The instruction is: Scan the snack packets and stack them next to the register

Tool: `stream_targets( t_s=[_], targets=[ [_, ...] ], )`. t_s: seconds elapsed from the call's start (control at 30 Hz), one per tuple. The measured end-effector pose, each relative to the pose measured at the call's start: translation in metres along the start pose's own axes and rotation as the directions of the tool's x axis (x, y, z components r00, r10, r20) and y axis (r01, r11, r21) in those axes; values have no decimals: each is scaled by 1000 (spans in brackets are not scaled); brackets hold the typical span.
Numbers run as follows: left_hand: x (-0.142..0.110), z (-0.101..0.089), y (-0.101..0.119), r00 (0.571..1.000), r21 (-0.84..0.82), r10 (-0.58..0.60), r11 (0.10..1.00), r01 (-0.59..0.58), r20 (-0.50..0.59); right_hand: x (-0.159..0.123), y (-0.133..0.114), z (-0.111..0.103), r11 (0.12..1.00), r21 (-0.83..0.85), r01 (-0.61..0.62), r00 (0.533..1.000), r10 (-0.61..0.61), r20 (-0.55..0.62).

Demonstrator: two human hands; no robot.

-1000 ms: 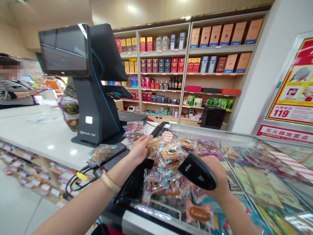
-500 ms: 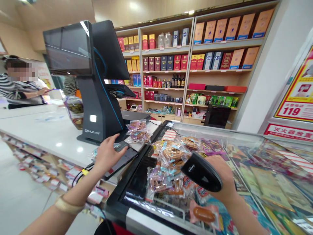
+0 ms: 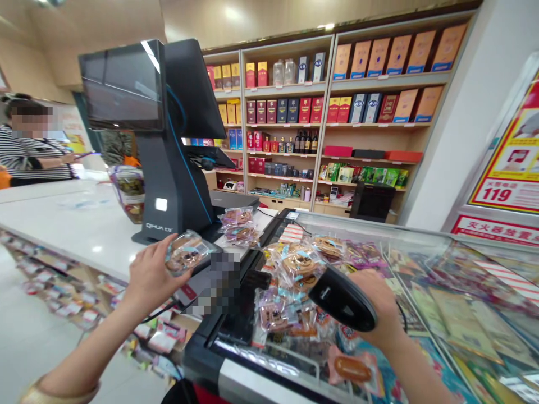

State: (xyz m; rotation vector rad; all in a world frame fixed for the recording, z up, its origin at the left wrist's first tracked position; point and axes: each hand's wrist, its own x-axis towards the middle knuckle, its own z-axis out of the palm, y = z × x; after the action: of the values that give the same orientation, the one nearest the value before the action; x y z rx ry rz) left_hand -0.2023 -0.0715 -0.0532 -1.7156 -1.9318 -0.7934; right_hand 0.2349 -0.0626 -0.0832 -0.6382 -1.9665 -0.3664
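Over the counter's near edge, my left hand [image 3: 151,275] grips a clear-wrapped snack pack [image 3: 187,251] between thumb and fingers, its label facing up. My right hand [image 3: 377,306] is wrapped round a black barcode scanner [image 3: 343,297], whose head points left over the glass-topped case. Under and beside the scanner lie several wrapped snack packs [image 3: 297,264] in a pile. Nearer to me is a wrapped sausage [image 3: 352,368]. Two or so similar packs [image 3: 239,225] are stacked on the counter beside the register.
A dark register with two screens [image 3: 177,168] stands on the white counter [image 3: 84,224]. Beside it is a filled bag [image 3: 129,191]. A person in a striped top [image 3: 33,157] stands across the counter. Shelves of boxes [image 3: 286,109] line the back wall.
My left hand has moved left and now holds a snack pack up off the counter; before, it reached over the counter. My right hand with the scanner has shifted slightly left.
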Motion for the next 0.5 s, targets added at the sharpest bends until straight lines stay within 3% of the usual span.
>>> stream_targets(
  t_s=[0.1,0.2,0.37,0.5],
  targets=[
    [-6,-16,20,956,-48,263,961,-271,-127,3,-4,-1,1000,-3,-5,998,5,58],
    [-9,-32,49,885,-70,429,892,-447,-183,7,-10,-1,1000,6,14,994,-14,104],
    [-12,-47,90,810,-92,555,811,-577,-190,10,-15,-2,999,33,31,994,-35,103],
    [-16,-46,103,794,-142,581,783,-605,-180,11,-16,-3,999,49,19,993,-25,115]
  ],
)
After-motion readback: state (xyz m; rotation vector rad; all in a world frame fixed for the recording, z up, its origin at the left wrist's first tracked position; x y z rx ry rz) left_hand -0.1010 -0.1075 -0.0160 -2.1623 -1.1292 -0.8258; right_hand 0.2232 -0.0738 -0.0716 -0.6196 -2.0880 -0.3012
